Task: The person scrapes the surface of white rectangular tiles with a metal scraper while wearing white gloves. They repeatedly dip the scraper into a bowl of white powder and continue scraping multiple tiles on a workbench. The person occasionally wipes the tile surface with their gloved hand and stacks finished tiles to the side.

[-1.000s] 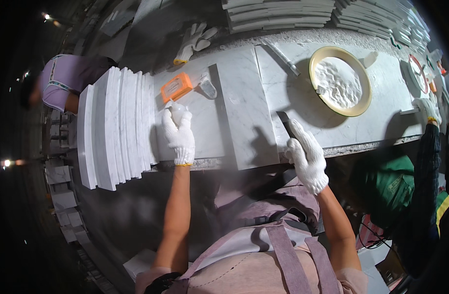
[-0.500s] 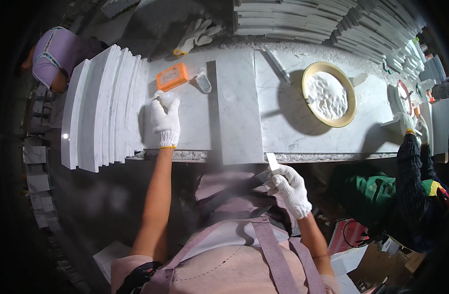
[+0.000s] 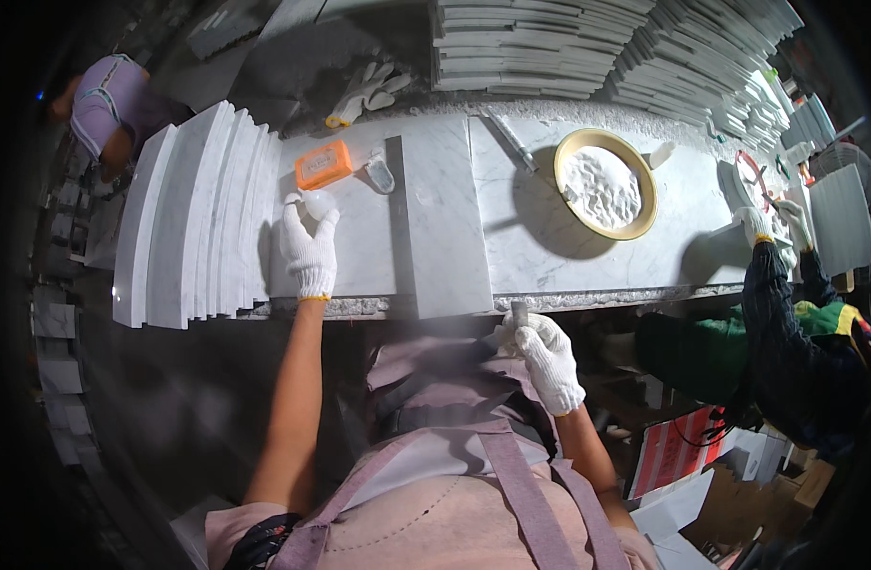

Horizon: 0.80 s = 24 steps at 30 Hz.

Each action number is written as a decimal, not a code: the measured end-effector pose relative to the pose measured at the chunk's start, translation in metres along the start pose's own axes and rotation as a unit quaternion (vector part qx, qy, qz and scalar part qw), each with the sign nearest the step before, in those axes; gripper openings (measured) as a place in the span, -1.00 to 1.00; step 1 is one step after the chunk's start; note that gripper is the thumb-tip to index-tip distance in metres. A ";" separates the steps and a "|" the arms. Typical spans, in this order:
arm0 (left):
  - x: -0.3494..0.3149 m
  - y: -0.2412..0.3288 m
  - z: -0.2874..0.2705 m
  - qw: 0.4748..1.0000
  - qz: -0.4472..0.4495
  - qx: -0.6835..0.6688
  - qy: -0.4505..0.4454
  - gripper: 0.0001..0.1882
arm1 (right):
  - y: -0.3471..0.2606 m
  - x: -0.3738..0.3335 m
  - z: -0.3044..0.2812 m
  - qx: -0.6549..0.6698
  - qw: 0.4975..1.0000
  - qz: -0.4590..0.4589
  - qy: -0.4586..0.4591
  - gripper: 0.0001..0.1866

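Observation:
My left hand (image 3: 308, 255), in a white knit glove, has its thumb and fingers around a small translucent white rounded thing (image 3: 319, 203) on the marble tabletop; its exact kind is unclear. Just beyond it sit an orange box (image 3: 323, 165) and a small grey, clear-edged object (image 3: 379, 174). Below the table's near edge, my gloved right hand (image 3: 548, 361) is closed on a short flat scraper-like blade (image 3: 520, 313), which points up toward the edge. A long narrow marble piece (image 3: 443, 228) lies across the table between my hands, reaching over the near edge.
Upright marble slabs (image 3: 193, 218) line the left side. A yellow-rimmed bowl (image 3: 650, 195) of white powder stands to the right, near a caliper-like tool (image 3: 511, 139). Spare gloves (image 3: 367, 95) and stacked slabs (image 3: 530, 47) lie beyond. A co-worker (image 3: 801, 351) works at far right.
The view has shifted slightly. The blade in my right hand has turned and looks darker. My left hand still surrounds the rounded thing, and the co-worker's hands at right have moved.

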<state>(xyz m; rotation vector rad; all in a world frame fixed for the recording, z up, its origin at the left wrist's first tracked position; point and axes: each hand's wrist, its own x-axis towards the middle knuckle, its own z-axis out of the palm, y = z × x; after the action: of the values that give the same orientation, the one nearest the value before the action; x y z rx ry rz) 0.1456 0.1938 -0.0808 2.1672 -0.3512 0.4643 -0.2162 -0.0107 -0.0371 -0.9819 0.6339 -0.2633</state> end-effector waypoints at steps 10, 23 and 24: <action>-0.054 0.026 -0.019 0.985 0.167 0.030 0.036 -0.29 | 0.000 0.007 0.005 -0.008 0.997 0.052 -0.064 -0.62; 0.018 0.098 0.056 0.894 0.350 0.082 -0.268 -0.17 | -0.009 0.021 0.020 -0.022 0.990 0.123 -0.071 -0.60; 0.024 0.099 0.063 0.896 0.349 0.086 -0.262 -0.17 | -0.009 0.021 0.020 -0.019 0.990 0.122 -0.072 -0.62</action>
<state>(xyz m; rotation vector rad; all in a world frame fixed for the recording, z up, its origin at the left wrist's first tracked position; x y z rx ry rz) 0.1397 0.0832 -0.0358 2.2661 -1.4660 0.2862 -0.1874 -0.0117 -0.0298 -0.9403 0.6208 0.0368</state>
